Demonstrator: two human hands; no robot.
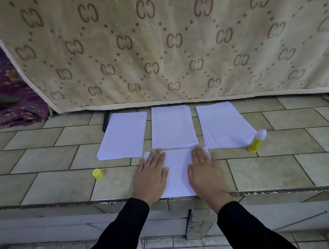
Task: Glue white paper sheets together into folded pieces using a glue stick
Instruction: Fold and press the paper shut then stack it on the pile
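head, l hand [150, 176], r hand [204, 170] flat on sheet [178, 174], cc-print cloth [173, 46]

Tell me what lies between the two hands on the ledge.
In the head view, only a bare strip of the white sheet lies between the left hand and the right hand; both rest flat on it.

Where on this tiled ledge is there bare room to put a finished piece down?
Bare tile lies left of the left stack and yellow cap, and right of the glue stick and right stack. The centre is crowded: the middle stack is hemmed in, and the left hand and right hand lie flat on the sheet at the front edge.
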